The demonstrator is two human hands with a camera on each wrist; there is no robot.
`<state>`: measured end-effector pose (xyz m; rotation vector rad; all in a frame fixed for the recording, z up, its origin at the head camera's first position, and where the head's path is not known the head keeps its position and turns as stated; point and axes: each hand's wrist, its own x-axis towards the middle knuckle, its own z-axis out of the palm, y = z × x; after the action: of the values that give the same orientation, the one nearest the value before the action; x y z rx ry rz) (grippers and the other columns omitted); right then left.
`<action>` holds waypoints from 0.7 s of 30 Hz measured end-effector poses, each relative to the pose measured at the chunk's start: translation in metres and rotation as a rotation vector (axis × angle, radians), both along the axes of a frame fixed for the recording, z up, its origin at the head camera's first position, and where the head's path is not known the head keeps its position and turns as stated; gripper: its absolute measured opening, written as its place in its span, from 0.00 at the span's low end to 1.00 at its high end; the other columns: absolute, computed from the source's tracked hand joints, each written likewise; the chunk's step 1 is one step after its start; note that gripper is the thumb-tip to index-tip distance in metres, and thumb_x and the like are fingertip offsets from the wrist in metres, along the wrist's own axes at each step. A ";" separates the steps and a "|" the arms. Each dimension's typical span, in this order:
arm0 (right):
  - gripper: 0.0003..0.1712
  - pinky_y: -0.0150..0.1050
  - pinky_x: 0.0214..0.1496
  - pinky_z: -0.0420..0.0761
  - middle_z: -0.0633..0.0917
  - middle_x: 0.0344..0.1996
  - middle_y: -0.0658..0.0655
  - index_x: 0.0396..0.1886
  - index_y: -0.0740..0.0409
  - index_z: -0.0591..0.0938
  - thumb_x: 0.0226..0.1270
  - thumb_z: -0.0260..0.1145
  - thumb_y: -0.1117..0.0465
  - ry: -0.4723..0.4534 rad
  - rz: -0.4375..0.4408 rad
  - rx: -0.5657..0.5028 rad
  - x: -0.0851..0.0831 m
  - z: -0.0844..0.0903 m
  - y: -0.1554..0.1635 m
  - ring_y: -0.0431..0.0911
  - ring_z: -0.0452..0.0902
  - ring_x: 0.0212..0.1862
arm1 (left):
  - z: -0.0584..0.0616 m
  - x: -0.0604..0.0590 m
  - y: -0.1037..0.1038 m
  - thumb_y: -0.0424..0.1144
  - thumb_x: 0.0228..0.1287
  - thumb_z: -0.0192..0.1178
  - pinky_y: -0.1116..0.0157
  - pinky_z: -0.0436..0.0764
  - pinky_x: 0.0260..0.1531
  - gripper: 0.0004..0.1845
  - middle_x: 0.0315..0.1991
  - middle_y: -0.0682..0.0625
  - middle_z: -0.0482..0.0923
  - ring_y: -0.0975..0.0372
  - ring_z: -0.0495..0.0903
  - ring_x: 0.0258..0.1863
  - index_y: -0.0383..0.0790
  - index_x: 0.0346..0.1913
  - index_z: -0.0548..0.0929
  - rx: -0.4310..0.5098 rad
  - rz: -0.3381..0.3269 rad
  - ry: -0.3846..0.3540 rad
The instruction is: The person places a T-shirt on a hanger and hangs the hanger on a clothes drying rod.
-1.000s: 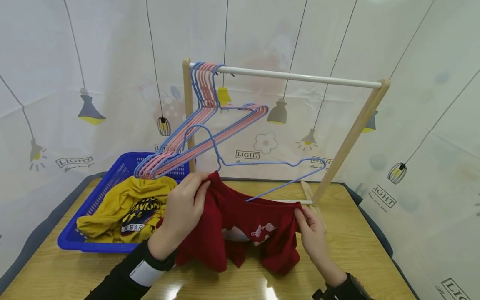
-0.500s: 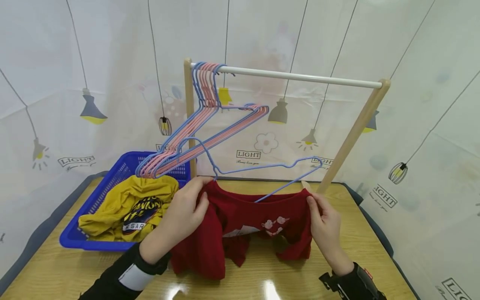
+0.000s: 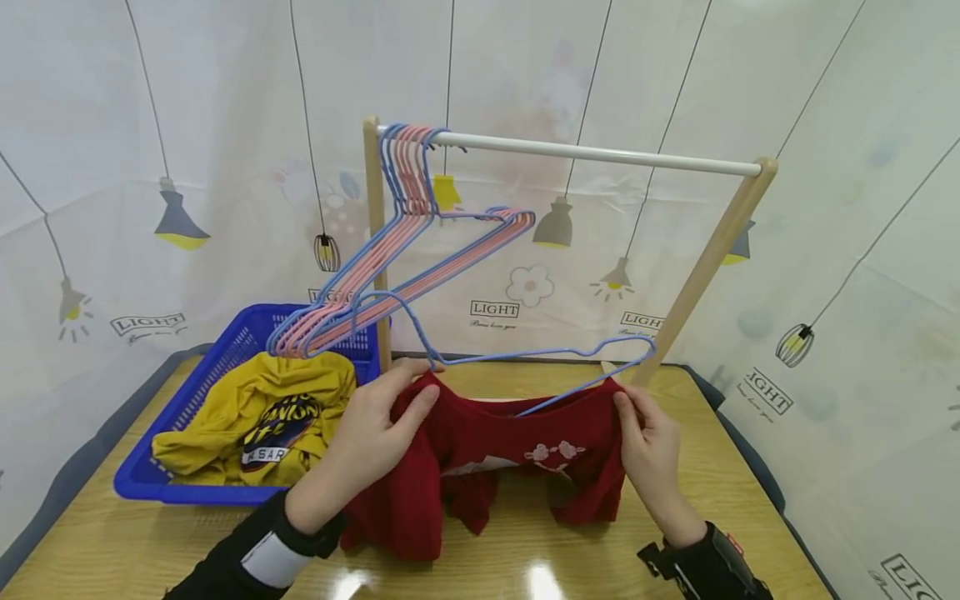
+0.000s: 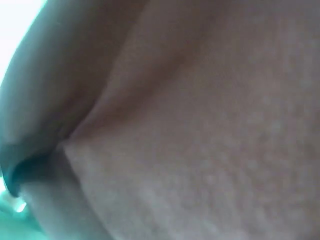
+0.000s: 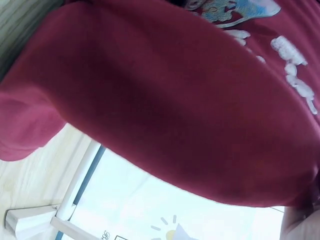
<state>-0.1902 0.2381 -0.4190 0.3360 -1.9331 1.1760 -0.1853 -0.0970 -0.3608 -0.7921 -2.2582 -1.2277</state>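
Note:
In the head view a red sweatshirt (image 3: 487, 429) with a light print is held up by its neckline above the table. My left hand (image 3: 367, 442) grips its left shoulder, thumb in front, near the neck of a blue hanger (image 3: 517, 357). One arm of that hanger dips into the neck opening; the other is hidden by the cloth and hand. My right hand (image 3: 651, 446) pinches the right shoulder between thumb and fingers. Red sleeve cloth (image 5: 165, 105) fills much of the right wrist view. Only blurred skin of the left hand (image 4: 200, 130) shows in the left wrist view.
A wooden rack with a white rail (image 3: 600, 153) stands behind. Several blue and pink hangers (image 3: 408, 225) hang at its left end. On the table (image 3: 720, 467), a blue basket (image 3: 142, 479) at left holds a yellow garment (image 3: 262, 408) with dark print.
My right hand has moved right and slightly up with its shoulder, drawing the neckline wider. The blue hanger has come down, its hook lower, while my left hand still grips the sweatshirt.

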 end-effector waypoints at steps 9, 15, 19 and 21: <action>0.09 0.21 0.28 0.74 0.82 0.34 0.34 0.45 0.75 0.84 0.77 0.59 0.74 -0.068 0.011 -0.107 -0.002 0.003 0.016 0.27 0.77 0.28 | 0.003 0.003 0.002 0.26 0.63 0.69 0.55 0.86 0.40 0.08 0.40 0.45 0.88 0.54 0.88 0.42 0.33 0.44 0.88 -0.072 0.142 0.323; 0.10 0.24 0.22 0.73 0.82 0.30 0.39 0.45 0.74 0.84 0.78 0.57 0.74 -0.085 0.030 -0.119 -0.002 0.006 0.026 0.30 0.75 0.23 | 0.005 0.007 -0.002 0.26 0.62 0.70 0.61 0.81 0.23 0.07 0.33 0.46 0.84 0.59 0.82 0.27 0.31 0.43 0.89 -0.130 0.180 0.375; 0.09 0.22 0.24 0.72 0.82 0.30 0.37 0.45 0.74 0.84 0.77 0.58 0.75 -0.063 0.004 -0.113 -0.001 0.007 0.031 0.30 0.74 0.24 | 0.006 0.010 -0.004 0.25 0.61 0.70 0.64 0.78 0.21 0.07 0.31 0.48 0.82 0.62 0.79 0.23 0.32 0.42 0.88 -0.163 0.178 0.391; 0.09 0.22 0.24 0.72 0.82 0.31 0.37 0.45 0.74 0.84 0.76 0.58 0.75 -0.053 -0.002 -0.107 0.000 0.008 0.033 0.29 0.74 0.25 | 0.005 0.012 -0.005 0.25 0.61 0.70 0.65 0.76 0.19 0.06 0.30 0.49 0.80 0.63 0.76 0.22 0.33 0.41 0.88 -0.176 0.173 0.390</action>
<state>-0.1899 0.2713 -0.4111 0.2485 -1.9064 1.2930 -0.1733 -0.1015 -0.3558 -0.8010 -2.0761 -0.7291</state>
